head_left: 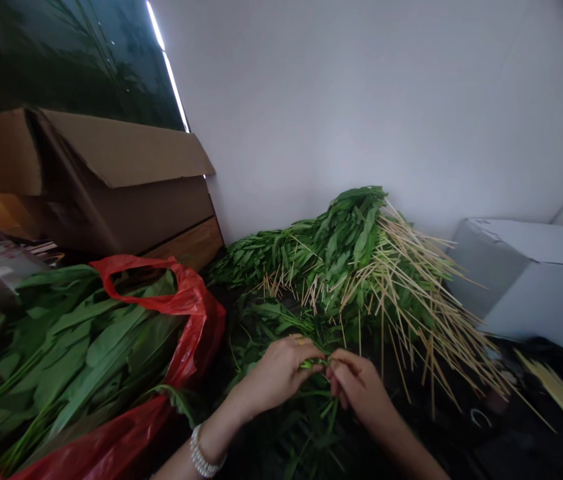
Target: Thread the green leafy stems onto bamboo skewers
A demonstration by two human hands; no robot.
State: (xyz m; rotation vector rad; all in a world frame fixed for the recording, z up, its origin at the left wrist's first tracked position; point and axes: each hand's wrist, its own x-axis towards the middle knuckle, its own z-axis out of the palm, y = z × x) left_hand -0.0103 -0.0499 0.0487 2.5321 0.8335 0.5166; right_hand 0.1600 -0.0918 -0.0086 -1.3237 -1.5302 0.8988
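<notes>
From where I stand, both hands work close together, fingertips nearly meeting: the left hand (286, 367) is closed over some green stems (310, 364), and the right hand (358, 383) pinches at the same little bunch. Those stems sit between the two hands, just above dark, leafy loose greens (281, 313). I can't make out how firmly each finger grips, but a hard pinch or twist there could snap or bruise stems that look tender, and a slack one could let them drop into the loose greens, where they'd be difficult to pick out. Beyond the hands, the heap of leafy bunches (356, 227) leans against the wall (361, 100), and its thin sticks (431, 313) fan out towards the right forearm; a careless reach that way could scratch the skin or drag the pile loose, since nothing seems to brace its front. To the left, the red plastic bag (198, 327) gapes around its big leaves (96, 347), one of them drooping out near the beaded bracelet (202, 453); an elbow or wrist catching it could pull leaves out or crumple them.
</notes>
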